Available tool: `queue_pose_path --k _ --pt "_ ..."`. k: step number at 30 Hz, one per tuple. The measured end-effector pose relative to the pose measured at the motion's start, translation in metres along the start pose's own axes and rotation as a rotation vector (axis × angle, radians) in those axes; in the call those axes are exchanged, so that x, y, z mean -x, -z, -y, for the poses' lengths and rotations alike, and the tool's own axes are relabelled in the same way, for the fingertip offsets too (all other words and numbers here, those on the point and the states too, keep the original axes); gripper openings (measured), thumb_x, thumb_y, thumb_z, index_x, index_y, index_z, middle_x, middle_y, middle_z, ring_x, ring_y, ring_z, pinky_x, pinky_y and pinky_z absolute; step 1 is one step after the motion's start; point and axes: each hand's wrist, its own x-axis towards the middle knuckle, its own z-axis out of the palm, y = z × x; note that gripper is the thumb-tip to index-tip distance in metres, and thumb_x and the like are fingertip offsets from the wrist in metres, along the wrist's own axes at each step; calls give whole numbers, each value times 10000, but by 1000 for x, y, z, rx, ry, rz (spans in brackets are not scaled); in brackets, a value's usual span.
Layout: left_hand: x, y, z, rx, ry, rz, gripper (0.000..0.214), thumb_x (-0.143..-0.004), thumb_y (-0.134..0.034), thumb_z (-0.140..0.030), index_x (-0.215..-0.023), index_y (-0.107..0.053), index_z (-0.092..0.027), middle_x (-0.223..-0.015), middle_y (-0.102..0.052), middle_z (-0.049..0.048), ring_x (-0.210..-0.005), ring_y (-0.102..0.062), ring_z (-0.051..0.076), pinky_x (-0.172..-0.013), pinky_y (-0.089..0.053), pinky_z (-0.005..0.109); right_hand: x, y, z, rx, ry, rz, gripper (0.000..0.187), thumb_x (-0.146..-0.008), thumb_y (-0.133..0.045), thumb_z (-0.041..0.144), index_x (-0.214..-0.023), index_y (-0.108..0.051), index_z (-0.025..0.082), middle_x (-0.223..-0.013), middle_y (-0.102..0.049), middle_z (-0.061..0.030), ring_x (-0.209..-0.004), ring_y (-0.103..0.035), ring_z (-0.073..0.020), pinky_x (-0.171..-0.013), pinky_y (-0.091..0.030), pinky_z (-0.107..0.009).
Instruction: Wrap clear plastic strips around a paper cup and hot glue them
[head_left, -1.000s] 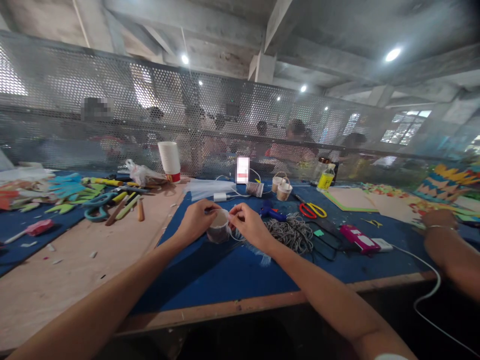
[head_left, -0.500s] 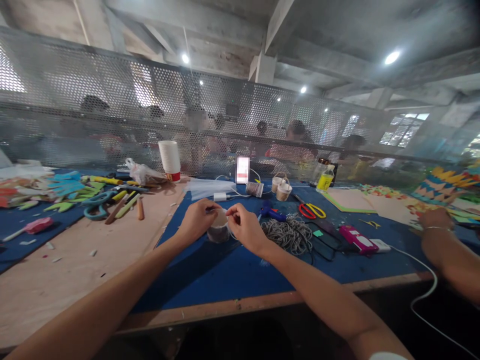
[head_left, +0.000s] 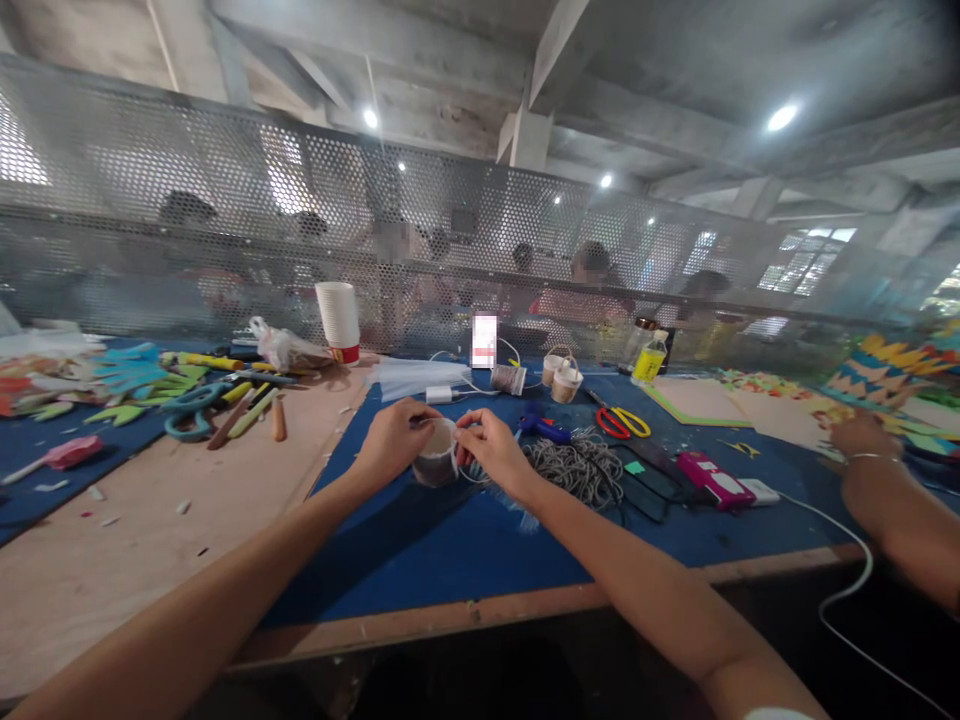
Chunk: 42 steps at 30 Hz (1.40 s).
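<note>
A small cup (head_left: 435,470), greyish on its outside and pale within, stands upright on the blue mat. My left hand (head_left: 395,440) is closed at the cup's left rim, thumb and fingertips pinching it. On the opposite side my right hand (head_left: 493,452) is closed in a pinch at the right rim, with a thin strand of cord trailing below its fingers. What exactly lies between those fingertips is partly hidden. Just right of that hand lies a tangled heap of grey cord (head_left: 577,470). Behind it is a blue glue gun (head_left: 545,427).
Red-and-yellow-handled scissors (head_left: 622,422), a magenta box (head_left: 714,480) and two small handled cups (head_left: 564,380) sit to the right. A phone (head_left: 484,342) stands behind. Stacked paper cups (head_left: 337,320) and tools are at left. Another person's arm (head_left: 892,490) reaches in at right.
My right fingers have moved slightly down and closer against the cup's right rim. The cup's opening shows a little more. My left hand stays nearly still.
</note>
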Motion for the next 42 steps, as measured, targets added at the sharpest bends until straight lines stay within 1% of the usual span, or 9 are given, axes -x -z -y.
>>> queue_pose_path --k 4,9,13,17,21,23,27,34,42 --pt "0 -1 1 -2 -30 -2 275 -787 -530 -242 -907 -772 -189 -953 -762 61 -889 -681 222 -790 -483 294 -3 -1 1 37 -88 -30 153 -873 -610 252 -925 -472 213 -524 -616 56 -474 -540 -124 -518 -421 -225" --pt "0 -2 2 33 -46 11 302 -814 -522 -264 -968 -778 -219 -987 -746 43 -879 -664 204 -781 -477 281 -5 1 5 164 -147 -82 184 -806 -604 154 -945 -497 210 -521 -603 72 -513 -576 -132 -535 -417 -219" --pt "1 0 -3 77 -49 22 283 -848 -528 -317 -929 -778 -211 -965 -734 46 -872 -660 199 -754 -474 273 -9 6 10 286 -173 -18 205 -776 -607 150 -960 -536 205 -523 -604 71 -531 -598 -144 -541 -414 -226" --pt "0 1 -1 95 -57 29 286 -859 -568 -392 -867 -771 -190 -907 -730 57 -852 -658 212 -748 -477 289 -12 12 21 457 -135 50 183 -753 -607 159 -927 -575 209 -544 -603 61 -563 -599 -149 -557 -398 -232" --pt "-3 1 5 98 -42 51 288 -846 -618 -443 -854 -776 -202 -817 -737 36 -771 -645 200 -687 -453 284 -12 10 30 636 -67 28 184 -723 -621 173 -902 -596 211 -576 -570 64 -575 -545 -138 -566 -338 -236" --pt "-5 2 7 111 -39 68 306 -851 -619 -469 -857 -781 -210 -814 -744 32 -754 -638 194 -669 -446 280 -11 7 32 686 -45 11 188 -724 -630 190 -908 -600 211 -599 -570 60 -581 -528 -137 -571 -316 -241" --pt "-6 4 8 120 -29 106 295 -825 -655 -479 -858 -786 -217 -840 -757 32 -761 -642 194 -683 -461 281 -10 2 33 704 -26 -9 198 -741 -637 220 -934 -594 213 -637 -586 48 -595 -525 -143 -571 -297 -245" --pt "-9 3 10 124 -12 113 235 -787 -671 -405 -829 -777 -199 -825 -753 40 -763 -656 203 -699 -485 296 -8 0 35 671 -37 -22 224 -736 -635 195 -950 -575 222 -611 -566 63 -590 -527 -147 -571 -299 -247" --pt "-12 2 14 139 24 122 228 -748 -683 -391 -818 -767 -190 -816 -760 46 -789 -677 220 -726 -509 313 -7 -2 34 645 -25 -30 201 -755 -637 206 -945 -575 222 -576 -526 71 -589 -523 -149 -576 -304 -249"
